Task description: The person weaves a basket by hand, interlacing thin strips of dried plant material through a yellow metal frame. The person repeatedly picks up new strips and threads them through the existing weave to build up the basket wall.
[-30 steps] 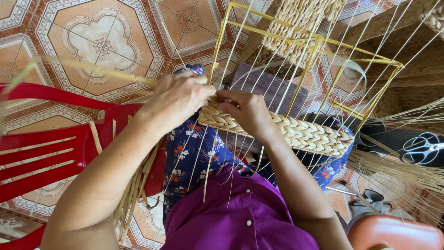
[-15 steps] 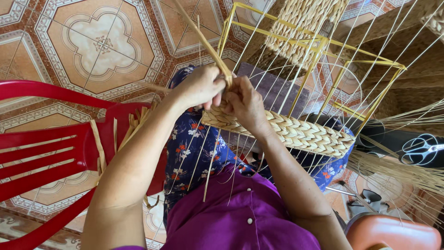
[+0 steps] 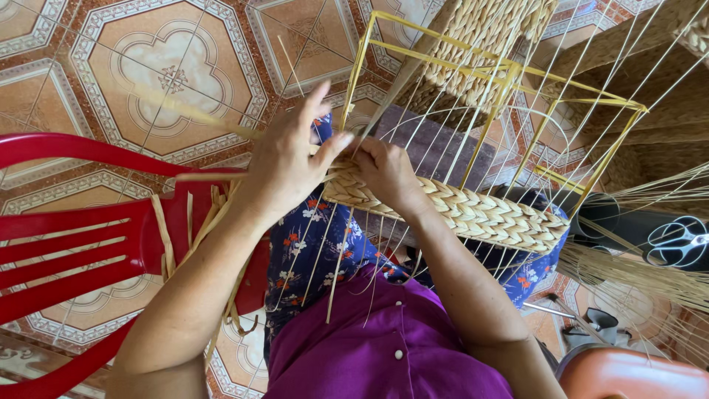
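A half-woven basket rests on my lap: a yellow wire frame (image 3: 509,74) with a braided straw band (image 3: 473,210) along its near side. My left hand (image 3: 288,159) sits at the band's left end, fingers spread, pinching a long pale straw strand (image 3: 185,111) that runs off to the upper left. My right hand (image 3: 384,174) presses on the same end of the band, fingers curled around the weave and the thin upright wires.
A red plastic chair (image 3: 81,222) stands at my left with loose straw strips (image 3: 166,236) draped on it. A finished woven basket (image 3: 480,37) lies beyond the frame. Scissors (image 3: 679,240) and a straw bundle (image 3: 635,270) lie at the right. The floor is patterned tile.
My left hand has shifted from gripping at the band to opening its fingers, and the strand it holds now points to the upper left. The right hand stays on the weave.
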